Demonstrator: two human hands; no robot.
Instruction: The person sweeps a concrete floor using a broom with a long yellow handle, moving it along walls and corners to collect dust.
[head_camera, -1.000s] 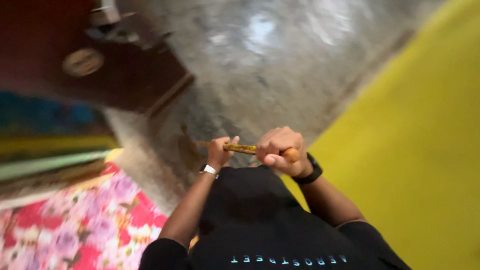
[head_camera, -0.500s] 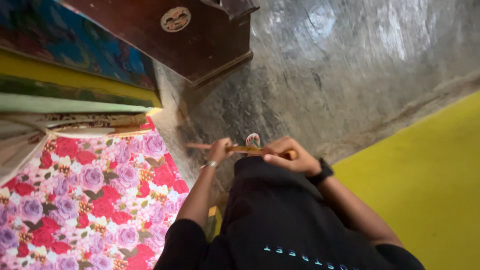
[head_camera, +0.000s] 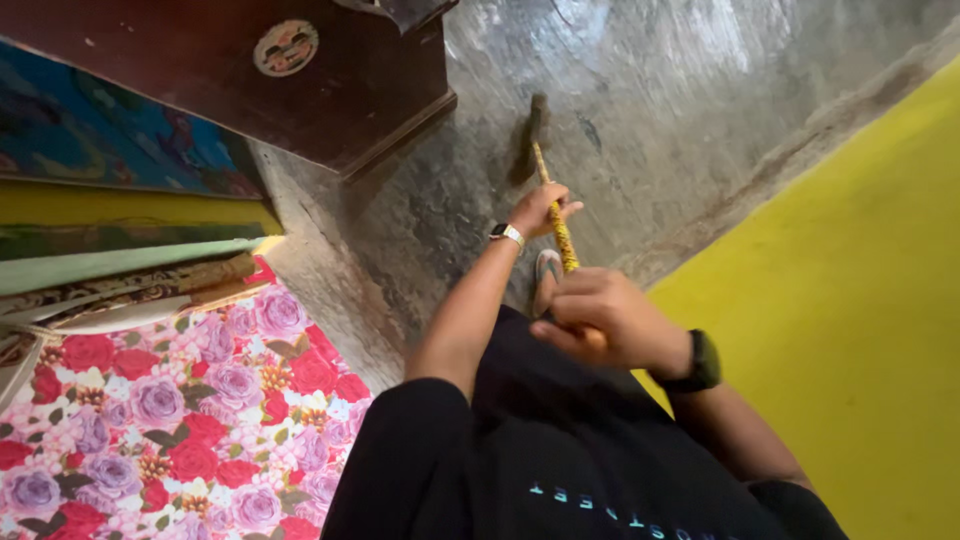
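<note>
A broom with a yellow patterned handle (head_camera: 560, 235) points away from me, its dark bristle head (head_camera: 526, 150) on the grey cement floor (head_camera: 680, 110). My left hand (head_camera: 541, 208), with a silver watch on the wrist, grips the handle farther down. My right hand (head_camera: 612, 320), with a black watch, closes around the handle's near end above my dark clothes. A sandal on my foot (head_camera: 546, 275) shows just beside the handle.
A dark wooden cabinet (head_camera: 300, 70) stands at the top left on the floor. A floral red and purple mat (head_camera: 170, 410) lies at the lower left, with colourful rolled cloth above it. A yellow wall (head_camera: 860, 300) runs along the right.
The broom has swung from lying crosswise between my hands to pointing forward onto the floor. My left hand has reached farther out, and the view has shifted a little.
</note>
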